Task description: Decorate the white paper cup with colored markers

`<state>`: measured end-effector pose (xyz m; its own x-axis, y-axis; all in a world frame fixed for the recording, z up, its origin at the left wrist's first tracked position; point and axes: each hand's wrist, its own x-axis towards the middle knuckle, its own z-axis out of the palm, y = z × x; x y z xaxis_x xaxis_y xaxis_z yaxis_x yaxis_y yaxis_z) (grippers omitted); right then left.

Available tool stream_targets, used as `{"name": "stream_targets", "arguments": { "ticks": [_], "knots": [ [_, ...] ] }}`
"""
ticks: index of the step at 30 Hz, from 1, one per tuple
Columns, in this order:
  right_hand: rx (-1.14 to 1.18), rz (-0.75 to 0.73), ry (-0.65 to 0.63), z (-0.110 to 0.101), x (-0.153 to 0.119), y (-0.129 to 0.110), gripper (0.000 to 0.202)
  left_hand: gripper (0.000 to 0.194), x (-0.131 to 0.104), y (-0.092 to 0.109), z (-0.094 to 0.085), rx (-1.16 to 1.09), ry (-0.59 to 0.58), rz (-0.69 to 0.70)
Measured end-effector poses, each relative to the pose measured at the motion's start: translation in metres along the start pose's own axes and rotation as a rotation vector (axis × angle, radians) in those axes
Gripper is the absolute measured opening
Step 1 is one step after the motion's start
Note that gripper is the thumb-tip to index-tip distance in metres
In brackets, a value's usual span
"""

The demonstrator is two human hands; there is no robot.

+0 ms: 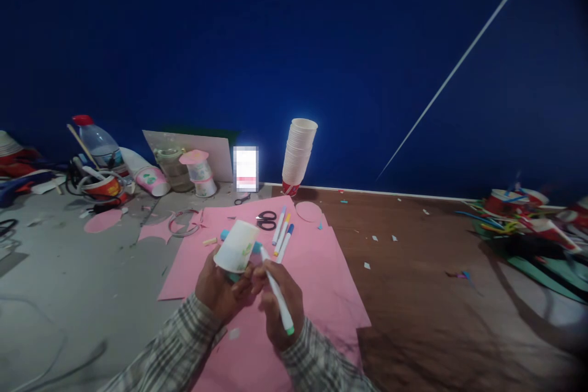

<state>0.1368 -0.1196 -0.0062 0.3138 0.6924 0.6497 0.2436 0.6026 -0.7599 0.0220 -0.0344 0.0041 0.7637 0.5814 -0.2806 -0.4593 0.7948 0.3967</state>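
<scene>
My left hand [219, 291] is closed around a white paper cup [237, 246] with a green leaf print, its base up and tilted to the right. In my right hand [283, 297] is a white marker [278, 294] with a green end pointing towards me; its other end is close to the cup's side. Light-blue pieces [258, 247] show on both sides of the cup, but I cannot tell what they are. Under my hands lie pink paper sheets [321, 294]. Beyond them are three markers [282, 234] and black-handled scissors [267, 220].
A tall stack of paper cups [299, 153] leans slightly at the back. Further left stand a cup figure [199, 174], a glass jar [173, 168] and a plastic bottle [97, 141]. Paper scraps [367, 266] dot the brown tabletop [413, 318]. Red cups [505, 202] and straws crowd the right.
</scene>
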Motion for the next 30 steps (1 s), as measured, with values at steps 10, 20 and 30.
{"name": "stream_targets", "arguments": {
  "ticks": [10, 20, 30],
  "knots": [
    [-0.164, 0.084, 0.112, 0.000, 0.004, 0.007, 0.040, 0.061, 0.001, -0.005, -0.003, 0.063, 0.160, 0.139],
    [-0.326, 0.140, 0.169, -0.023, 0.028, 0.007, 0.078, 0.029, -0.001, 0.007, -0.001, 0.107, 0.223, 0.548],
    [-0.416, 0.409, 0.160, -0.044, 0.072, 0.024, 0.032, 0.050, 0.003, 0.024, -0.002, 0.204, 0.326, 0.606]
  ]
}}
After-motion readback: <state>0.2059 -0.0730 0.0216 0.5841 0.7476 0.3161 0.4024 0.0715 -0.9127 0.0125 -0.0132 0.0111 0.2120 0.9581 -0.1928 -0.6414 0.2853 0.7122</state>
